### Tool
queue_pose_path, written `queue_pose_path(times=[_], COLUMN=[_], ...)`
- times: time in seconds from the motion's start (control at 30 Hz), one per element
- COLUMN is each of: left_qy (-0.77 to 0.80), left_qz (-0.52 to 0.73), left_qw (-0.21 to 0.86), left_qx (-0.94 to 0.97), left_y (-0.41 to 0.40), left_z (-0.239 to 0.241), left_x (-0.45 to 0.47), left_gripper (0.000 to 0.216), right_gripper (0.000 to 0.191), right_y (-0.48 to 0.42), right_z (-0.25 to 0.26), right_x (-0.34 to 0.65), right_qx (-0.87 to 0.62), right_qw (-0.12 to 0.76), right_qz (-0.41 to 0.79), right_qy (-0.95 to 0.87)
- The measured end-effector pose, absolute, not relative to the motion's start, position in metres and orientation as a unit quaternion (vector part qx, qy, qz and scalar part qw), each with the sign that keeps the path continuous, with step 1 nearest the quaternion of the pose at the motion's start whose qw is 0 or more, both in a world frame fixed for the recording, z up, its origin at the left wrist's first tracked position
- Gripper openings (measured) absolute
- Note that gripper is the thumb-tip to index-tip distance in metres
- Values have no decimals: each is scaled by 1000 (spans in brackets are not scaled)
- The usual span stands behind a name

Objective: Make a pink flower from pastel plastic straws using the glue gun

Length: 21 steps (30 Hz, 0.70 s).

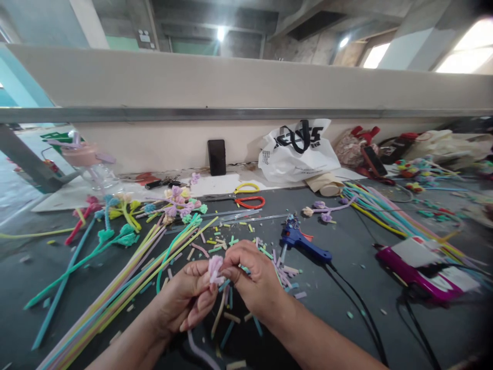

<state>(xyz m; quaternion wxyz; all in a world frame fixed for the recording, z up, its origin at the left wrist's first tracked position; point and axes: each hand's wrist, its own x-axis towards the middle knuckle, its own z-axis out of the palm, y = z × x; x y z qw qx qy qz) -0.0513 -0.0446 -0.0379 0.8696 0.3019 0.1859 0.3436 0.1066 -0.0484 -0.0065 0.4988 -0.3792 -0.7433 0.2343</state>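
Both my hands meet low in the middle of the head view over a dark table (346, 257). My left hand (187, 298) and my right hand (256, 280) pinch a small pale purple fuzzy flower (214, 270) between their fingertips. Its stem, a lilac pipe cleaner (198, 349), hangs down below my left hand. Short cut pieces of coloured stems (227, 241) lie scattered on the table under and beyond my hands.
A blue glue gun (304, 241) with a black cord lies right of my hands. Long coloured stems (127, 277) lie at left, more at right (385, 210). Finished flowers (177, 203), scissors (250, 201), a white bag (296, 151), a phone (216, 156) and a magenta box (419, 267) lie around.
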Motion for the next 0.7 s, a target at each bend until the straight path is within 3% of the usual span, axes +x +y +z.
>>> queue_pose_path(times=[0.33, 0.7], left_qy=[172, 319], left_qz=[360, 379], left_qw=[865, 778], left_qx=[304, 387], left_y=[-44, -41], left_z=[-40, -32], left_x=[-50, -53], left_gripper=[20, 24], right_gripper=[13, 9], right_y=[-49, -43], right_z=[-4, -3], right_x=[111, 115], right_qx=[-333, -428], right_qw=[493, 527], right_qz=[190, 275], right_qy=[-781, -681])
